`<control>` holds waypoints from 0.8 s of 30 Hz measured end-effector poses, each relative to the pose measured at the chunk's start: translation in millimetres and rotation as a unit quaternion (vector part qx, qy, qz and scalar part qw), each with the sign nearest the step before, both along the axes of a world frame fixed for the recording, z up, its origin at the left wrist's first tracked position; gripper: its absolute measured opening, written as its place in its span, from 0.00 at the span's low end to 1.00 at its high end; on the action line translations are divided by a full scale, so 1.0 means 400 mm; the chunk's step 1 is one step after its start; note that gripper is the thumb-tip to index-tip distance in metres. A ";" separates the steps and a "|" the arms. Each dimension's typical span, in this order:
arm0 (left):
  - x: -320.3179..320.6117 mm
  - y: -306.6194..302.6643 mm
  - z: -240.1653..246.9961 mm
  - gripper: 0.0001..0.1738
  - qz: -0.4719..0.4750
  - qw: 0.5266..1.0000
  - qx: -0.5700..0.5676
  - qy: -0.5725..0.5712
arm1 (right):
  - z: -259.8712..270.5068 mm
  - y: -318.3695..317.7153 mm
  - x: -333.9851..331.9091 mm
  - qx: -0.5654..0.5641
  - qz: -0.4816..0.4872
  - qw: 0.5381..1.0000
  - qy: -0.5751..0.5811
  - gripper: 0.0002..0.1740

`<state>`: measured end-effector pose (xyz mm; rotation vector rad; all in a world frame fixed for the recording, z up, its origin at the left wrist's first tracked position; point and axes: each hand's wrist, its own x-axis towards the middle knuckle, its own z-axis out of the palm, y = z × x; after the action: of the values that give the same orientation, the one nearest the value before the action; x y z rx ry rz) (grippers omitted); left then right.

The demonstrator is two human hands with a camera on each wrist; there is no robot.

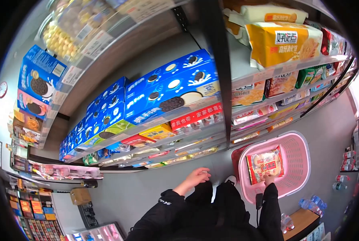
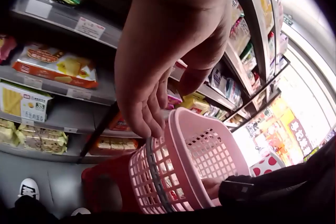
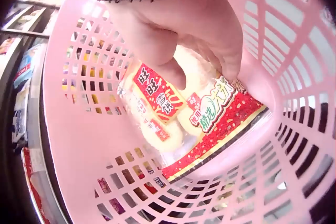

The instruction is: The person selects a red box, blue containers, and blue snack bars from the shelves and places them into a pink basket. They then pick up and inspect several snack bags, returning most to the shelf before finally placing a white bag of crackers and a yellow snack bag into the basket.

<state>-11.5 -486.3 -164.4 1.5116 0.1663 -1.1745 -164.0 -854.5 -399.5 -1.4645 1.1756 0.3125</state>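
Note:
A red-and-clear bag of rice crackers [image 1: 264,158] lies inside a pink plastic basket [image 1: 299,154]. My right hand [image 1: 269,179] reaches down into the basket and grips the bag, with thumb and fingers on its plastic in the right wrist view. White round crackers show through the wrapper [image 3: 173,129]. Apart from the basket in the head view, my left hand [image 1: 197,177] is held in the air in front of the shelves, fingers loosely bent and holding nothing. In the left wrist view the left hand [image 2: 168,50] hangs with its fingertips overlapping the basket's rim.
A red basket [image 2: 107,184] stands under the pink one. Shelves with blue cookie boxes [image 1: 171,90] and a yellow biscuit pack [image 1: 285,44] run along the front. Plastic bottles [image 1: 310,205] stand at the lower right, by a wooden-topped stand [image 1: 304,221].

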 end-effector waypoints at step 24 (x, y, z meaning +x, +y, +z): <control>0.097 0.487 0.049 0.16 0.253 0.962 -0.084 -0.059 | 0.426 0.853 0.761 -0.333 0.467 0.803 -0.162 0.24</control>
<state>27.3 -291.5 -144.9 1.2831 0.3418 -0.6710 140.5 -513.3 -229.2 -2.5591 0.1642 0.2941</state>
